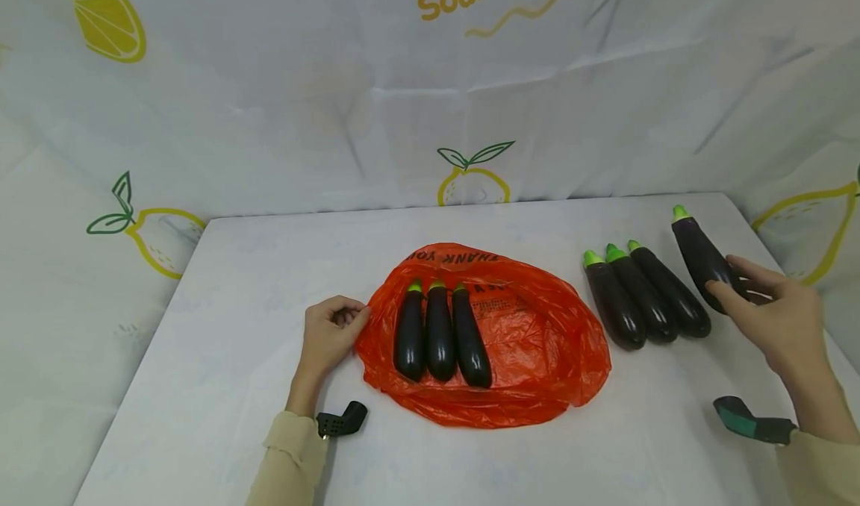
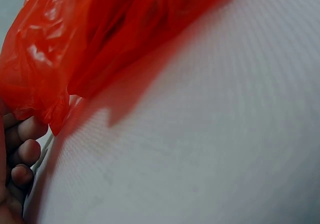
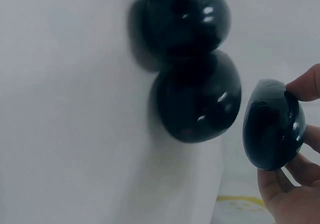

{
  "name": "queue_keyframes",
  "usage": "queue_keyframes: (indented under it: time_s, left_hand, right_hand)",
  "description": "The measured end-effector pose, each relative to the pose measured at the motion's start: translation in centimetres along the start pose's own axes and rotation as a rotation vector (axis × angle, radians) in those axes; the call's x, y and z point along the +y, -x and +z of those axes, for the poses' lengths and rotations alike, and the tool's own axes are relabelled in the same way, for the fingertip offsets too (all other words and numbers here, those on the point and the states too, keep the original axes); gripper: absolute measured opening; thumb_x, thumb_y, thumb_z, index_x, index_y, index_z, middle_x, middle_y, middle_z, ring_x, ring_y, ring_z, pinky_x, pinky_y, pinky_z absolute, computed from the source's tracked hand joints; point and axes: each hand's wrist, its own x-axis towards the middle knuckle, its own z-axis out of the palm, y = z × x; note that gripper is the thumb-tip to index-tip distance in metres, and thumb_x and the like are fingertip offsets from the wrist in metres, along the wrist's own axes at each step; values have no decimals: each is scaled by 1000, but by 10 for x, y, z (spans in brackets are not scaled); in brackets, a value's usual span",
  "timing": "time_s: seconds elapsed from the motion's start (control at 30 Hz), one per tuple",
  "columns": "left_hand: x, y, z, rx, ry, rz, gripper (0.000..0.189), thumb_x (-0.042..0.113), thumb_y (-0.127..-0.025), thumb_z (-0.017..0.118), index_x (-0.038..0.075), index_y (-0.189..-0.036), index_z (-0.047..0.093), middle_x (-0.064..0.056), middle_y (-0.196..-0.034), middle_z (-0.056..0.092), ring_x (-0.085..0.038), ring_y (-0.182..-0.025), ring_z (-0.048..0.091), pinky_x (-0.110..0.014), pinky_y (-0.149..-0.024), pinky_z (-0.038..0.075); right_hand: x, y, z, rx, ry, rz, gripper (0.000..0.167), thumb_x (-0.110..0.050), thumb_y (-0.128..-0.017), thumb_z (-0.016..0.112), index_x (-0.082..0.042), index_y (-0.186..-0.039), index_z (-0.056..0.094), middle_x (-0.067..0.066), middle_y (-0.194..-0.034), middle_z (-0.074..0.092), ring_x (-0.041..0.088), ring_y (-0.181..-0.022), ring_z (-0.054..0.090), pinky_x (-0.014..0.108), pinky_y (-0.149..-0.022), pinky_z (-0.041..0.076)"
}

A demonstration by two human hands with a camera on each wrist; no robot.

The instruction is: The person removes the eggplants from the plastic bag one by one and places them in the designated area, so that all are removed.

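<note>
An open red plastic bag [image 1: 531,357] lies spread on the white table, with three dark eggplants [image 1: 440,334] side by side on its left half. My left hand [image 1: 331,330] pinches the bag's left edge between thumb and fingers; in the left wrist view the red film [image 2: 45,59] hangs from the fingertips. At the right, my right hand [image 1: 779,312] grips a single eggplant [image 1: 702,256] near its blunt end, its green stem pointing away. The right wrist view shows this eggplant [image 3: 272,129] between thumb and fingers, apart from the neighbouring eggplants [image 3: 200,96].
Three more eggplants [image 1: 645,297] lie in a slanted row between the bag and my right hand. A white cloth printed with lemons [image 1: 473,185] hangs behind the table [image 1: 282,252] and at its sides.
</note>
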Motion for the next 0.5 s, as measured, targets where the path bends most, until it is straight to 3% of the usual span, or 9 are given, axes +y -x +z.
queue_keyframes:
  time_s: [0.3, 0.5]
  left_hand:
    - [2, 0, 0, -8, -8, -17, 4, 7, -87, 77, 3, -85, 77, -9, -72, 67, -7, -63, 49, -17, -59, 44]
    - [2, 0, 0, -1, -12, -26, 4, 6, -87, 77, 5, -83, 77, -9, -70, 68, -7, -61, 49, -17, -58, 43]
  right_hand:
    - [14, -3, 2, -43, 14, 43, 63, -28, -93, 71, 5, -144, 52, -47, -86, 36, -29, -75, 37, 3, -57, 42]
    - [20, -2, 5, -67, 31, 60, 63, -29, -95, 68, 6, -145, 51, -39, -95, 39, -27, -78, 35, 3, -59, 42]
